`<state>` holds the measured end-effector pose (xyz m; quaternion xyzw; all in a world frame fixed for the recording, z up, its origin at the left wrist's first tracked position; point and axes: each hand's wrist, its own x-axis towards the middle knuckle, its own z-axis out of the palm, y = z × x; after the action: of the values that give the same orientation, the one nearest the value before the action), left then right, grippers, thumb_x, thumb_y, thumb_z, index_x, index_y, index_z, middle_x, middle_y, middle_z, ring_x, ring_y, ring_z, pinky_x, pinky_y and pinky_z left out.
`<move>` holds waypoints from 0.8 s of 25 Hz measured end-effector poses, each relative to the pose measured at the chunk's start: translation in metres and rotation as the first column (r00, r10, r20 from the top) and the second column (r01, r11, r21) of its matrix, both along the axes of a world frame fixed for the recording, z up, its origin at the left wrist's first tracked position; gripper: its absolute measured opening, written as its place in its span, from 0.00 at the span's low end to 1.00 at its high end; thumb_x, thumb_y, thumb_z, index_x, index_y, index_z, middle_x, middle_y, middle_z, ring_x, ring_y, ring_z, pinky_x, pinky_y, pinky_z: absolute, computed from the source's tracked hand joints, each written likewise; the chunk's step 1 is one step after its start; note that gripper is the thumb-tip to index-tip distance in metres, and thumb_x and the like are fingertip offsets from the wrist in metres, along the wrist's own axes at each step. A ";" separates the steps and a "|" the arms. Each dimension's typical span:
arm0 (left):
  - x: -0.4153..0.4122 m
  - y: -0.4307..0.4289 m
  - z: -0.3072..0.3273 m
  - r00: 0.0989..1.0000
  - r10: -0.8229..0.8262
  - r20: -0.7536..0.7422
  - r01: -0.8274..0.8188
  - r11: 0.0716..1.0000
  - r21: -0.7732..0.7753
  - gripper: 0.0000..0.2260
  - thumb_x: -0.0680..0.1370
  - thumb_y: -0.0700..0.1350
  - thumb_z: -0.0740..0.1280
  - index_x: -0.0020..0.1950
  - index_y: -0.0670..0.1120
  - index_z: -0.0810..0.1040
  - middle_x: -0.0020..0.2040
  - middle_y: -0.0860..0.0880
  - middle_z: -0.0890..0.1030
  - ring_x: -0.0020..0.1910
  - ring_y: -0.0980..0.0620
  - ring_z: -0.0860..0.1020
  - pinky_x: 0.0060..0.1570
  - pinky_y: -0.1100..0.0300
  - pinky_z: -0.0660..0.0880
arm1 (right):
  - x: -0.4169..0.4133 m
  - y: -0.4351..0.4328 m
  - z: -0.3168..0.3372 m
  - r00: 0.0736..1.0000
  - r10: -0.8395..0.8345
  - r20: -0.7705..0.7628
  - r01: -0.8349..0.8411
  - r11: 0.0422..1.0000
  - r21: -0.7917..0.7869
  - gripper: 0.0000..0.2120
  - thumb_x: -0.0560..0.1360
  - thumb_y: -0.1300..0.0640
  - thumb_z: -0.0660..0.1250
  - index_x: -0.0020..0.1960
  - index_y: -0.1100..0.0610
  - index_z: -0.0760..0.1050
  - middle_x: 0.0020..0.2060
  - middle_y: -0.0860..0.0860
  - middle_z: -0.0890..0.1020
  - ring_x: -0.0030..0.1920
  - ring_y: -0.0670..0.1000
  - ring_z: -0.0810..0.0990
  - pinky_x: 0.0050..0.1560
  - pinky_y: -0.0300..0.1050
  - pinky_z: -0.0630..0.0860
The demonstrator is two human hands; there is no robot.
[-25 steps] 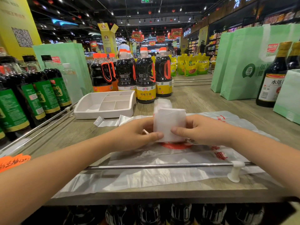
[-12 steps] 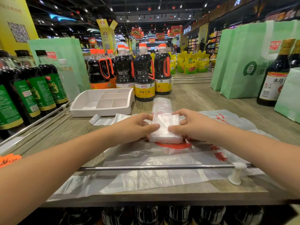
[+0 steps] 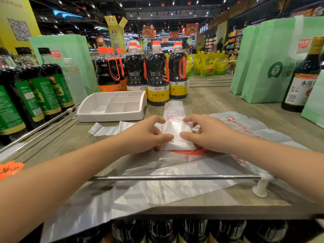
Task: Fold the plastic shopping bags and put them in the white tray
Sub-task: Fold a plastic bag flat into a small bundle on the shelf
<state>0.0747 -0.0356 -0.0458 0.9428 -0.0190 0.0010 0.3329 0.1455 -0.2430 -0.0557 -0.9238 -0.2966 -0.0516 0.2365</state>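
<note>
As left hand, right hand pinch, folded bag lowered flat

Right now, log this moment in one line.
step: folding | left hand: grips bag | right hand: grips bag | tray: no bag yet

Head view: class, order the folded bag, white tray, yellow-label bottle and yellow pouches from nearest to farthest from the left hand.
1. folded bag, gripped by the left hand.
2. white tray, ahead-left.
3. yellow-label bottle, behind the tray.
4. yellow pouches, far back right.
</note>
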 end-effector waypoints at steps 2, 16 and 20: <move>0.000 0.001 0.000 1.000 -0.002 -0.013 0.002 1.000 -0.020 0.25 0.77 0.59 0.69 0.71 0.54 0.67 0.39 0.54 0.85 0.36 0.57 0.80 0.37 0.63 0.75 | -0.005 -0.001 0.002 1.000 0.021 0.007 -0.021 0.999 -0.026 0.26 0.77 0.40 0.66 0.73 0.47 0.69 0.65 0.46 0.77 0.52 0.42 0.71 0.52 0.37 0.64; -0.002 0.011 0.002 0.991 -0.079 0.107 0.062 0.986 0.154 0.09 0.78 0.61 0.65 0.53 0.60 0.80 0.34 0.55 0.79 0.30 0.61 0.74 0.35 0.64 0.69 | -0.005 -0.002 0.002 0.985 0.151 0.080 -0.148 0.988 -0.037 0.13 0.79 0.42 0.64 0.58 0.47 0.80 0.56 0.44 0.80 0.54 0.43 0.76 0.60 0.42 0.73; -0.006 0.016 0.003 0.989 -0.144 0.041 0.141 0.988 0.067 0.13 0.75 0.63 0.69 0.54 0.58 0.81 0.37 0.53 0.84 0.34 0.58 0.80 0.40 0.61 0.74 | -0.006 -0.005 0.000 0.968 0.228 -0.103 -0.247 0.938 -0.245 0.30 0.77 0.31 0.54 0.75 0.42 0.66 0.78 0.42 0.60 0.76 0.41 0.58 0.73 0.37 0.53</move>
<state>0.0689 -0.0198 -0.0432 0.9489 -0.0940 -0.0016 0.3012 0.1391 -0.2480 -0.0555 -0.9052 -0.4014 0.0496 0.1305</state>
